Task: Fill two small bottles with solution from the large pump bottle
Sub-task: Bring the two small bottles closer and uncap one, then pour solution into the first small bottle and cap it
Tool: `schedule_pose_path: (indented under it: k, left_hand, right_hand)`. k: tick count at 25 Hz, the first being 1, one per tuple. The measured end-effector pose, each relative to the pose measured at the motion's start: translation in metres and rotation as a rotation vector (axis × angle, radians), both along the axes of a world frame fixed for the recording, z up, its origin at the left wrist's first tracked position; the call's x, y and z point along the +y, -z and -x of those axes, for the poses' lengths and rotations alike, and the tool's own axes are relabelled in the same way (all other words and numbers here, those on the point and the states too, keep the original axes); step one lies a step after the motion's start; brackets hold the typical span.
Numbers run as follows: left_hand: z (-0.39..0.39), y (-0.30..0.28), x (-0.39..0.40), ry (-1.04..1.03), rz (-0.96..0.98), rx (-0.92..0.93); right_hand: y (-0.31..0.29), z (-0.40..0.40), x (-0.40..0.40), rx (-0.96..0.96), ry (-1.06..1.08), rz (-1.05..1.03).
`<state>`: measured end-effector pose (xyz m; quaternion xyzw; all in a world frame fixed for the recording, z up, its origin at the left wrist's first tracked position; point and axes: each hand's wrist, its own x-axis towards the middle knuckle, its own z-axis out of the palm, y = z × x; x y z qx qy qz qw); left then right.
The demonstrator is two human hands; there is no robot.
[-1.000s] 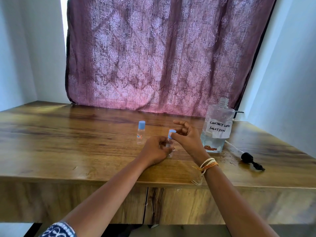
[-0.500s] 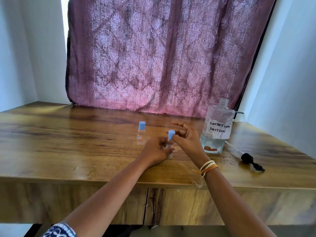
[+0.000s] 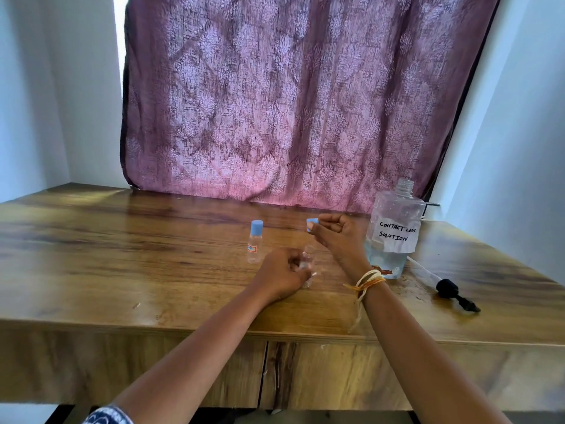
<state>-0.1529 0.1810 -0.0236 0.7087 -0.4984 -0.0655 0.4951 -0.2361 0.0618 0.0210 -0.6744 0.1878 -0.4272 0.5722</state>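
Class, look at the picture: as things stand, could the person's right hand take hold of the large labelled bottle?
Probably not at once. The large labelled bottle stands just beside the right hand with nothing between, but that hand pinches a blue cap, which it would likely need to set down first.

Glossy grained wood table (image 3: pixel 153 255) under the hands, clear smooth plastic big bottle (image 3: pixel 394 215) with paper label (image 3: pixel 396 235) right of them, patterned woven cloth curtain (image 3: pixel 290 102) beyond, matt blue plastic cap (image 3: pixel 256 227) to their left
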Motion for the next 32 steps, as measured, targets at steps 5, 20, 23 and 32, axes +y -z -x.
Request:
schedule_pose_path:
  k: [5,20,23,32]
  left_hand:
    - [0.0,0.001,0.0,-0.016,-0.003,-0.015]
    - [-0.01,0.003,-0.002,0.004,-0.005,0.068]
    - [-0.006,0.002,-0.001,0.026,-0.01,0.052]
    - [-0.002,0.005,0.001,0.081,-0.027,0.068]
  right_hand:
    - [0.004,-0.033,-0.033,0.353,0.145,0.396]
    - [0.034,-0.007,-0.036,0.707,0.225,0.433]
    - [0.044,0.03,-0.021,0.651,0.191,0.399]
    - [0.001,0.097,-0.001,0.181,0.562,0.338]
